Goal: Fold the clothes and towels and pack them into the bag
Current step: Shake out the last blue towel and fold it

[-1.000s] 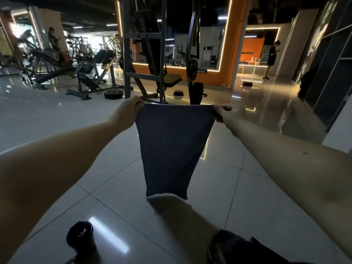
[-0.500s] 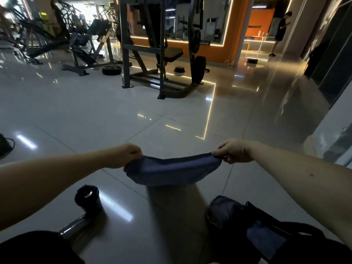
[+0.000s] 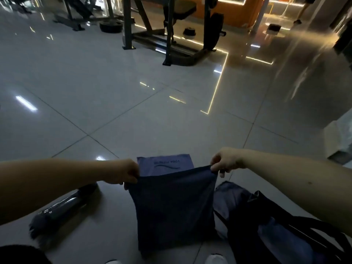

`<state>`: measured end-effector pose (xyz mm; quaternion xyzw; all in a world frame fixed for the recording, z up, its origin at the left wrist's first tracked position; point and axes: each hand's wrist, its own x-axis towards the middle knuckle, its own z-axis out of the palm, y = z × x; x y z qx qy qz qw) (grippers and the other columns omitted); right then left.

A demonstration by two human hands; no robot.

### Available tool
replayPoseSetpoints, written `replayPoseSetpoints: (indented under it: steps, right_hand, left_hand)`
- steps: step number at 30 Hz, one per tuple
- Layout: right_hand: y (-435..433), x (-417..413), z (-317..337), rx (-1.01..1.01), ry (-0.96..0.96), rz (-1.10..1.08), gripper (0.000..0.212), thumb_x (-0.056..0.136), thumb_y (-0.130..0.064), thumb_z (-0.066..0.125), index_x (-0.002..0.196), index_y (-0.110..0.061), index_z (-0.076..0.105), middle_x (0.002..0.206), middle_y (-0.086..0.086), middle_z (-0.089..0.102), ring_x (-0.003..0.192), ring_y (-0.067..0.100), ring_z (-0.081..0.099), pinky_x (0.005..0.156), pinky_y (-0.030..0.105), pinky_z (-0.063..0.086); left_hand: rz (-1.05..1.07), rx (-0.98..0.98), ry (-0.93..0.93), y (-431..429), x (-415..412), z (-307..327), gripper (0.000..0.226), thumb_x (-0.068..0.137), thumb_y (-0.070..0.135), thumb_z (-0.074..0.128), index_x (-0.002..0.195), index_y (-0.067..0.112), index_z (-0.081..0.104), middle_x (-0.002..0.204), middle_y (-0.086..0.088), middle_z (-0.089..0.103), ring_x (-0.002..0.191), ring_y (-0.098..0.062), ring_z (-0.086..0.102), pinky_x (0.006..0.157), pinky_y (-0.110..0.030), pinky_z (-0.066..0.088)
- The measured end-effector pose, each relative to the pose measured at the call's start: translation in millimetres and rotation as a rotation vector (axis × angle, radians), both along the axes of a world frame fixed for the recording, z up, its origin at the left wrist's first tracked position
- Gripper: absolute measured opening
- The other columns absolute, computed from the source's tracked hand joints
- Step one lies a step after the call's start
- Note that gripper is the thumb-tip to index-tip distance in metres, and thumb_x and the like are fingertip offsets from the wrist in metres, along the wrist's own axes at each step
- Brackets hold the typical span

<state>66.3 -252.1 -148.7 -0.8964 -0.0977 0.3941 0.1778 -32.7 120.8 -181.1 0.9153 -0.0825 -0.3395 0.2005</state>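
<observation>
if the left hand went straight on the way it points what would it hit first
Most likely the right hand. The left hand points right, along the towel edge that both hands pinch. Depth is unclear, but nothing else shows in that line.

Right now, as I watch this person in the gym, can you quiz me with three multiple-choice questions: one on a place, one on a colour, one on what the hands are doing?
1. Where is the bag? A on a chair; B on the floor, right of the towel; C on a shoulder.
2. What colour is the towel? A white; B orange; C dark blue.
3. How is the towel held? A by one hand; B by both hands, each pinching a top corner; C by neither.
Answers: 1 B, it sits on the tiles at lower right. 2 C, its hanging face is dark blue. 3 B, the left hand and right hand each pinch a corner.
</observation>
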Motion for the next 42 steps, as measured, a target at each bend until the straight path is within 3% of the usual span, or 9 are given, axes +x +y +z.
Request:
replayPoseSetpoints:
  steps: [3, 8, 11, 15, 17, 24, 29, 34, 42]
  right_hand:
    - [14.6, 22.4, -30.4, -0.018, -0.024, 0.049, 0.014, 0.096, -0.026, 0.065, 0.102, -0.015, 0.069, 0.062, -0.006, 0.071, 0.049, 0.002, 0.060, 0.052, 0.020, 0.044]
    - [38.2, 68.2, -94.6, 0.004, -0.063, 0.040, 0.014, 0.096, -0.027, 0.062, 0.097, -0.017, 0.072, 0.075, 0.004, 0.072, 0.064, 0.011, 0.062, 0.059, 0.022, 0.044]
    - [49.0, 95.8, -135.4, 0.036, -0.138, 0.007, 0.013, 0.096, -0.026, 0.062, 0.098, -0.019, 0.072, 0.090, 0.002, 0.070, 0.084, 0.016, 0.061, 0.069, 0.024, 0.047]
    - [67.1, 129.4, -192.2, 0.107, -0.275, -0.101, 0.014, 0.093, -0.017, 0.067, 0.100, -0.010, 0.075, 0.133, 0.007, 0.058, 0.119, 0.024, 0.057, 0.107, 0.031, 0.041]
    - [74.7, 140.0, -216.6, 0.100, -0.305, -0.129, 0.016, 0.092, -0.016, 0.067, 0.102, -0.007, 0.076, 0.146, 0.011, 0.047, 0.129, 0.027, 0.052, 0.107, 0.027, 0.037]
    - [85.8, 150.7, -251.6, 0.085, -0.363, -0.148, 0.011, 0.091, -0.021, 0.069, 0.096, -0.014, 0.076, 0.094, 0.000, 0.063, 0.091, 0.019, 0.058, 0.083, 0.023, 0.041]
    - [84.0, 150.4, -242.4, 0.122, -0.362, -0.179, 0.009, 0.090, -0.024, 0.069, 0.091, -0.018, 0.076, 0.090, -0.002, 0.069, 0.089, 0.015, 0.062, 0.076, 0.022, 0.039]
    - [71.8, 135.1, -210.4, 0.111, -0.384, -0.101, 0.016, 0.091, -0.024, 0.069, 0.097, -0.012, 0.077, 0.094, 0.003, 0.072, 0.086, 0.014, 0.061, 0.073, 0.022, 0.039]
    - [67.7, 129.4, -195.4, 0.151, -0.392, -0.121, 0.012, 0.090, -0.024, 0.067, 0.092, -0.015, 0.076, 0.091, 0.002, 0.072, 0.088, 0.017, 0.064, 0.077, 0.027, 0.047]
  left_hand:
    - [-0.022, 0.043, 0.007, 7.7, 22.2, -27.1, 0.006, 0.091, 0.019, 0.065, 0.094, 0.014, 0.068, 0.061, 0.008, 0.070, 0.058, -0.005, 0.067, 0.062, -0.016, 0.050]
    - [-0.024, 0.161, -0.071, 24.4, 71.1, -80.6, 0.012, 0.092, 0.029, 0.064, 0.089, 0.018, 0.066, 0.085, -0.004, 0.071, 0.063, -0.014, 0.065, 0.071, -0.029, 0.054]
    - [0.028, 0.151, -0.225, 31.6, 93.5, -117.3, 0.014, 0.092, 0.028, 0.061, 0.090, 0.016, 0.068, 0.099, -0.002, 0.064, 0.088, -0.019, 0.062, 0.081, -0.032, 0.051]
    - [0.135, 0.104, -0.337, 37.2, 123.0, -164.4, 0.017, 0.089, 0.023, 0.058, 0.097, 0.015, 0.071, 0.137, -0.003, 0.053, 0.130, -0.025, 0.043, 0.106, -0.034, 0.038]
    - [0.198, 0.141, -0.295, 43.0, 137.6, -187.3, 0.030, 0.084, 0.034, 0.053, 0.101, 0.018, 0.073, 0.146, -0.003, 0.047, 0.139, -0.027, 0.033, 0.113, -0.038, 0.033]
    - [0.186, 0.163, -0.350, 41.2, 153.4, -219.9, 0.017, 0.087, 0.024, 0.064, 0.097, 0.013, 0.073, 0.121, -0.006, 0.055, 0.117, -0.028, 0.046, 0.095, -0.034, 0.042]
    - [0.276, 0.140, -0.294, 44.1, 167.1, -224.8, 0.019, 0.087, 0.026, 0.067, 0.098, 0.012, 0.071, 0.109, -0.009, 0.054, 0.099, -0.030, 0.059, 0.083, -0.033, 0.047]
    - [0.033, 0.223, -0.388, 40.5, 166.6, -224.9, 0.021, 0.081, 0.041, 0.067, 0.099, 0.034, 0.076, 0.133, 0.009, 0.047, 0.119, -0.027, 0.045, 0.100, -0.033, 0.040]
    - [-0.091, 0.357, -0.375, 21.1, 182.4, -215.0, 0.024, 0.081, 0.045, 0.062, 0.100, 0.035, 0.072, 0.116, 0.005, 0.053, 0.110, -0.022, 0.051, 0.093, -0.032, 0.038]
